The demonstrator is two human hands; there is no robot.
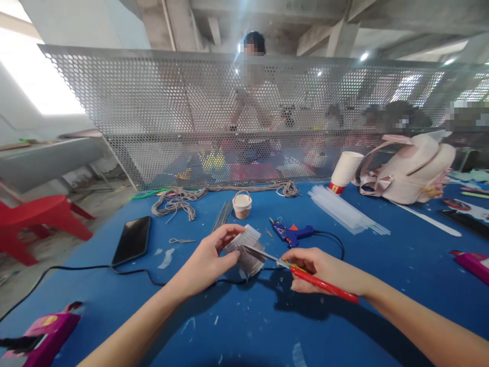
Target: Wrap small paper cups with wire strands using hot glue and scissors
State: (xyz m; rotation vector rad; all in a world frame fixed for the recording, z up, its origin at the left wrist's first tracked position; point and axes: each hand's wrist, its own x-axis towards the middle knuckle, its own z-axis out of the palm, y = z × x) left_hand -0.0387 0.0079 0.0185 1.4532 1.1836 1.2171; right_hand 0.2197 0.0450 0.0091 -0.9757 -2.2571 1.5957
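Grey-wht pc, red-hdl scissors

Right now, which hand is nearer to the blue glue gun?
Right. The right hand, holding red-handled scissors, is on the near side of the blue glue gun; the left hand is farther away to its left, holding a grey piece.

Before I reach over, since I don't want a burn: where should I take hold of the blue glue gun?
Probably by the handle, coming from the right: the glue gun lies on its side, nozzle to the left, handle stretching right. Close around it short of the black cord at its end. The right hand is nearest but holds scissors, so free it first.
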